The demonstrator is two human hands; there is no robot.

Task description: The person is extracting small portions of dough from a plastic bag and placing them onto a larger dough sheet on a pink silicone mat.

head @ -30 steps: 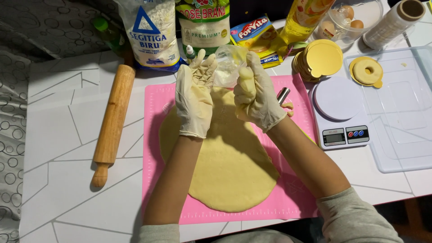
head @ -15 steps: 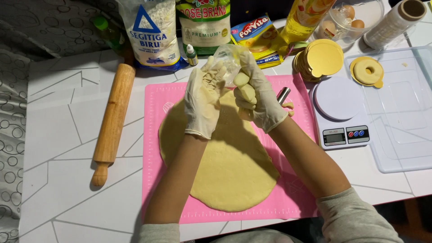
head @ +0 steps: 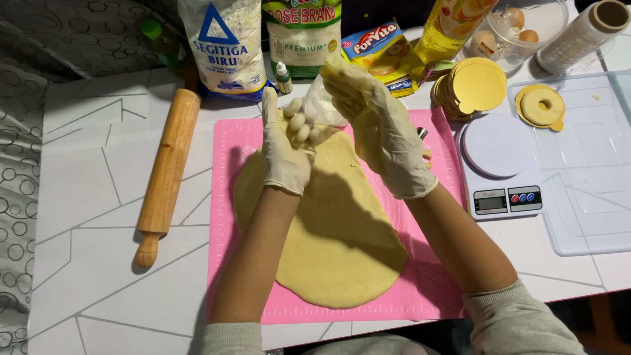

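Counter (head: 98, 197) carries our pink mat (head: 434, 296) | rolled dough sheet (head: 328, 230) lies flat on it | rolling pin (head: 167, 167) just left of the mat | scale (head: 499, 164) right | left hand (head: 287, 141) curls shut on a clear plastic bag (head: 323, 105) | right hand (head: 374, 118) pinches the bag's top, above the dough.

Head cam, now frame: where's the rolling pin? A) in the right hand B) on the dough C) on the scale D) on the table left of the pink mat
D: the wooden rolling pin lies on the white table, left of the pink mat, touched by neither gloved hand.
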